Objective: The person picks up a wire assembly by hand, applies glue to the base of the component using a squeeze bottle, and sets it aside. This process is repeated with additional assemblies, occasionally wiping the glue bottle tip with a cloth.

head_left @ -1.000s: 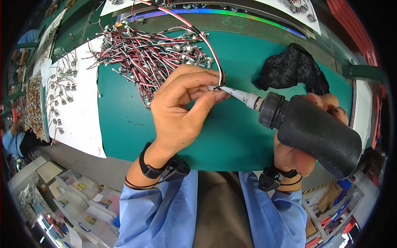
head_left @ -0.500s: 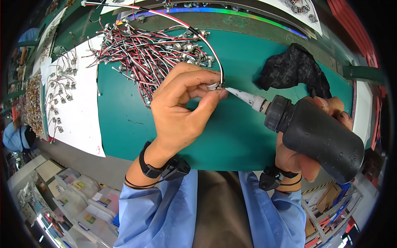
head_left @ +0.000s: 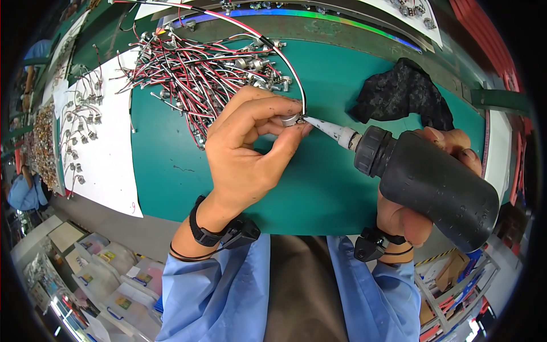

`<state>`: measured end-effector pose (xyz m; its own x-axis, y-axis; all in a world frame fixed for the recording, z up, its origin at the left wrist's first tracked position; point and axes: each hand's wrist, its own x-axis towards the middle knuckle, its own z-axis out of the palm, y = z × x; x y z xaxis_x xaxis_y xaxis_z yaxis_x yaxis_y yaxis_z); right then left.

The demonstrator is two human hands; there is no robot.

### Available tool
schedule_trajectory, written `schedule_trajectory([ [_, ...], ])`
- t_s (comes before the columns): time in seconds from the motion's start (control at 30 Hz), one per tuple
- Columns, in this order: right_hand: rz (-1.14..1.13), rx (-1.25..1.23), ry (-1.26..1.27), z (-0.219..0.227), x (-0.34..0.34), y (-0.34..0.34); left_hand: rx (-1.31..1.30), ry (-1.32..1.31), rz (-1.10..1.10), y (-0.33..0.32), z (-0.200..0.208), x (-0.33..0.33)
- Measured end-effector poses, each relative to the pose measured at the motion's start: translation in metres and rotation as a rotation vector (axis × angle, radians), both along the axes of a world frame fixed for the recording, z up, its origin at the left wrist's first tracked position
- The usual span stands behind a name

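Between the thumb and fingers of my left hand [head_left: 242,151] is a small round metal potentiometer [head_left: 290,119]. Red, white and black wires [head_left: 244,27] rise from it and arch away to the far left. My right hand [head_left: 409,221] is wrapped round a black squeeze bottle [head_left: 439,185], tilted with its pale tapered nozzle [head_left: 331,131] pointing left. The nozzle tip is at the potentiometer's wire terminals, by my left fingertips; whether any liquid comes out is too small to tell.
A heap of wired potentiometers [head_left: 194,74] covers the far left of the green mat [head_left: 188,188]. More lie in rows on white paper [head_left: 108,171] at the left. A crumpled black cloth [head_left: 401,91] lies beyond the bottle. Plastic bins [head_left: 131,305] stand low at the left.
My right hand has moved the bottle slightly left, keeping its tip at the potentiometer. My left hand has shifted a little left and still holds the potentiometer.
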<state>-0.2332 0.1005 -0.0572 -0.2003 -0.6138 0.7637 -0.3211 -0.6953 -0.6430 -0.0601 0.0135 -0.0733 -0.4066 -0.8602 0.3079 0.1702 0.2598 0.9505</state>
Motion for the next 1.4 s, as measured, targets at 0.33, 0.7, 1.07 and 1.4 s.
schedule_trajectory([
  [0.33,0.078,0.014,-0.048,0.0043,0.0013,-0.0001,0.022,0.002,-0.031,0.0,-0.0006,0.0008],
  [0.7,0.078,-0.053,-0.052,0.0038,0.0043,-0.0052,0.145,0.125,-0.112,-0.0005,-0.0044,0.0015],
  [1.07,0.027,-0.065,-0.091,0.0002,0.0028,-0.001,0.16,0.167,-0.203,-0.0031,-0.0042,0.0027],
  [1.4,-0.046,-0.058,-0.091,-0.003,0.0046,0.0023,0.228,0.213,-0.212,-0.0016,-0.0012,0.0014],
])
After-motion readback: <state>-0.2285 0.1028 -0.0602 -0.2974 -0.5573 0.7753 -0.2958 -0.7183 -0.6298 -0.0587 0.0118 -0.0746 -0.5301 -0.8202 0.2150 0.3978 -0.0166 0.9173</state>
